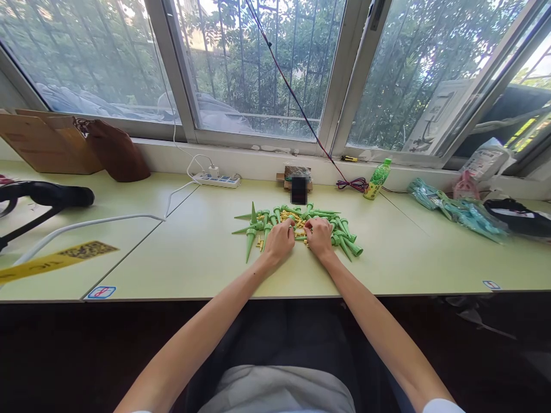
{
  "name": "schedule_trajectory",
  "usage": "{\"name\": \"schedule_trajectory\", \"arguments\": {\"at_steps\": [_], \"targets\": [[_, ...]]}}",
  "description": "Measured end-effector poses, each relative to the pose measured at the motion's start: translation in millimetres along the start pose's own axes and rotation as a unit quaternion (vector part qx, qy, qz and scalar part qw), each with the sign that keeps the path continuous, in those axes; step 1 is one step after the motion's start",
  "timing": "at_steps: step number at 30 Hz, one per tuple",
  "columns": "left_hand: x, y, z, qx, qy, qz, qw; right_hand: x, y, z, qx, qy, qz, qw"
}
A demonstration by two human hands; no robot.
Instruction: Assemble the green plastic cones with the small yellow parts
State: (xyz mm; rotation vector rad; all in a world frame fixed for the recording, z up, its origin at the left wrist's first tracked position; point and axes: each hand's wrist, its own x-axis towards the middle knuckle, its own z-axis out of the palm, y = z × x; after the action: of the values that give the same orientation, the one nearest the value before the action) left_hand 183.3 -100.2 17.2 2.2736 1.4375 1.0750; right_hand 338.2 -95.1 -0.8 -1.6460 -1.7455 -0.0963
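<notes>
A pile of green plastic plant-watering spikes (pixel 251 240) lies on the table, with small yellow plastic pieces (pixel 300 224) heaped in its middle. My left hand (pixel 279 241) is closed at the left side of the yellow heap, and a bit of green spike shows at its fingertips. Facing it from the right, my right hand (pixel 319 236) has its fingers pinched together over the yellow pieces; whatever is between them is hidden. More green spikes (pixel 344 236) lie beside and partly behind the right hand. One spike stands upright at the left of the pile.
Behind the pile is a small cardboard box (pixel 297 172) with a dark blurred patch in front. A green drink bottle (pixel 377 179) and a power strip (pixel 217 179) stand near the window. Bagged teal items (pixel 458 211) lie right; a white cable (pixel 107 219) crosses the left side.
</notes>
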Motion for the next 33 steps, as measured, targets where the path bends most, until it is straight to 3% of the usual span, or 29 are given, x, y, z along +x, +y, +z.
{"name": "schedule_trajectory", "arguments": {"at_steps": [7,16,26,33], "targets": [[0,-1,0.3,-0.006,0.006,0.015,1.0,1,1,1,0.059,0.059,-0.008,0.996],[1,-1,0.6,-0.03,0.012,0.048,0.998,2,-6,-2,0.186,0.135,-0.077,0.97],[0,0,2.3,-0.049,0.015,0.059,0.997,0,-14,-6,0.279,0.094,-0.082,0.952],[2,-3,3.2,-0.074,0.006,0.05,0.996,-2,-16,-7,0.285,0.04,-0.069,0.955]]}}
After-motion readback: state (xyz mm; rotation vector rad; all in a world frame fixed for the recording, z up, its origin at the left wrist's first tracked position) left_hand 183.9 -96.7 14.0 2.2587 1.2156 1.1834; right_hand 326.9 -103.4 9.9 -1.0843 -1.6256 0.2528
